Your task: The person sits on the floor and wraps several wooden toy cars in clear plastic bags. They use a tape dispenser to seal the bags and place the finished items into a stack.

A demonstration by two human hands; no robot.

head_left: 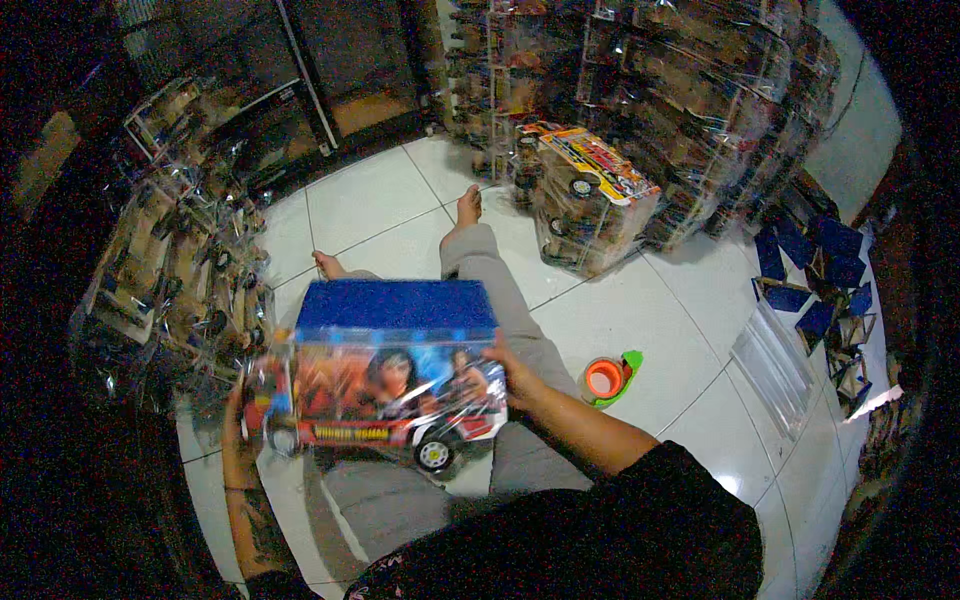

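While both hands — left hand point(234, 420); right hand point(512, 372) — hold the toy-truck package point(385, 385).

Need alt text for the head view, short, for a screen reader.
Seen from above, a person sitting on a white tiled floor holds a packaged toy truck with a blue box backing over their lap, left hand and right hand at its ends. An orange-and-green tape dispenser lies to the right, and stacks of wrapped toy trucks stand around.

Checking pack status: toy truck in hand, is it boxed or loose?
Boxed: the toy truck sits under a clear window, blue card backing above it. Cannot tell if sealed.
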